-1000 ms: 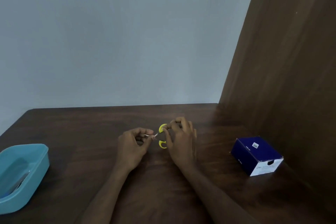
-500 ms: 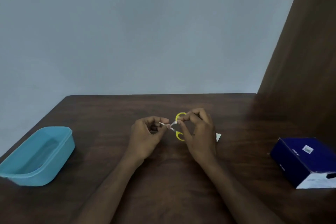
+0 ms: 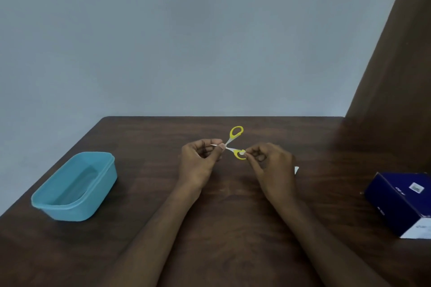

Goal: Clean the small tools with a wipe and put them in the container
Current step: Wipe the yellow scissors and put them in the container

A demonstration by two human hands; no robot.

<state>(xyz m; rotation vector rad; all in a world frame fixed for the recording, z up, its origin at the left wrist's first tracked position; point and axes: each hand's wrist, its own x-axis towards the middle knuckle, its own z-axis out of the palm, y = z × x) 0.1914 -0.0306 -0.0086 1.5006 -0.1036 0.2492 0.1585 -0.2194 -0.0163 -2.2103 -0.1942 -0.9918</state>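
Small scissors with yellow handle loops are held above the middle of the dark wooden table, their blades spread apart. My left hand pinches the blades at their tips. My right hand presses a small white piece, apparently the wipe, against the lower yellow loop. The upper loop sticks up free. A light blue plastic container stands open at the table's left edge, well apart from both hands.
A dark blue cardboard box lies at the right edge of the table. A small white scrap shows on the table just behind my right hand. A brown wooden panel rises on the right; a grey wall stands behind.
The scissors have opened wider, with one yellow loop now raised free. My right hand slid off the loops to the lower one. The view swung left, so the container shows whole.
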